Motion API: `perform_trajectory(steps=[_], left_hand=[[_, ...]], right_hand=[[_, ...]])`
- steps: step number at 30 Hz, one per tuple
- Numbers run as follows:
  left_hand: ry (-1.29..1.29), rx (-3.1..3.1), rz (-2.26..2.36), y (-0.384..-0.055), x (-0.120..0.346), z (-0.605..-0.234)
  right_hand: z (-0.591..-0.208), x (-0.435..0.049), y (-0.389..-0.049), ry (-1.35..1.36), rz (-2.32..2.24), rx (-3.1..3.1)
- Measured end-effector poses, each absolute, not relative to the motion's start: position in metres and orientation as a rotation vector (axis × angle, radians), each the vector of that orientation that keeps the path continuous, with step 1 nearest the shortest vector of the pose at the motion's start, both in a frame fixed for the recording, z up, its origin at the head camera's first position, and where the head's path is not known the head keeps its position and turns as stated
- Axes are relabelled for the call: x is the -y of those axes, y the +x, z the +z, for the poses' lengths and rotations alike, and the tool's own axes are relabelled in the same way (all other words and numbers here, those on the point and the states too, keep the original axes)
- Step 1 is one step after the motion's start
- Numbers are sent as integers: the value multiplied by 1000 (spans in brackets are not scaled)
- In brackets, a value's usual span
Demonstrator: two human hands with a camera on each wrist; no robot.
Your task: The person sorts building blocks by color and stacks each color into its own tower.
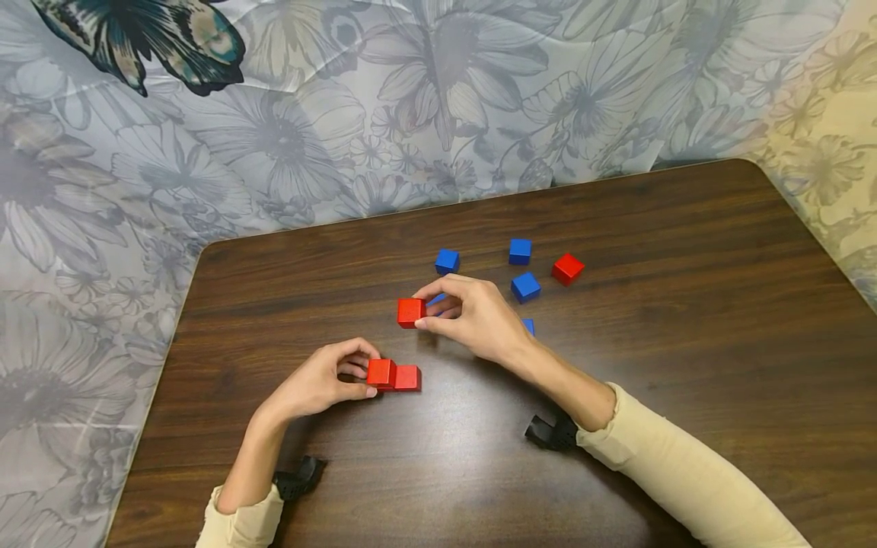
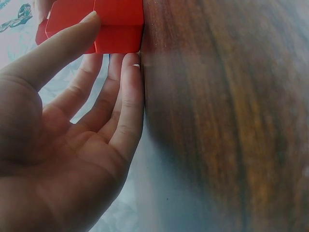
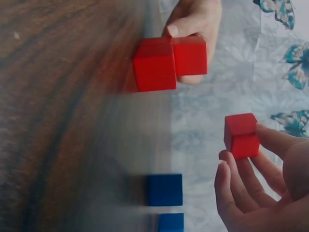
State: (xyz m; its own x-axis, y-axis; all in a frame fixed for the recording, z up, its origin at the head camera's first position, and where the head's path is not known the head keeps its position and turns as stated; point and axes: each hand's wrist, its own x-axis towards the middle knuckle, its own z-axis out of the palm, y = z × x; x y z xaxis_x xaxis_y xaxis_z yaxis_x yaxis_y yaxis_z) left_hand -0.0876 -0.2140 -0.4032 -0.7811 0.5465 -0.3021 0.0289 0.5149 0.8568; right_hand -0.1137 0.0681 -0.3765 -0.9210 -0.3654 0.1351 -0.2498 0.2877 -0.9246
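Note:
At the table's left-centre, my left hand [image 1: 322,380] holds a raised red cube [image 1: 381,371] at the left end of a small red cluster, thumb in front and fingers behind. Another red cube [image 1: 409,377] sits low on the table against its right side. In the left wrist view the thumb [image 2: 72,38] lies across the seam between upper and lower red faces [image 2: 119,38]. My right hand [image 1: 479,316] pinches a single red cube [image 1: 411,313] between thumb and fingertips. The right wrist view shows that held cube [image 3: 241,137] raised off the table, apart from the cluster [image 3: 155,67].
Several blue cubes lie beyond and around my right hand, among them one at back left [image 1: 448,261], one at back [image 1: 520,251] and one nearer [image 1: 525,287]. Two more are partly hidden by the hand. A loose red cube [image 1: 568,269] lies to their right. Patterned cloth hangs behind the wooden table [image 1: 685,304].

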Motion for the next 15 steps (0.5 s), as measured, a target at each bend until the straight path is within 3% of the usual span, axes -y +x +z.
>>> perform_trajectory(steps=[15], left_hand=[[483,-2215,1230,-87,215,-404]], right_hand=[[-380,-69,-99,-665,-1639,-2436]])
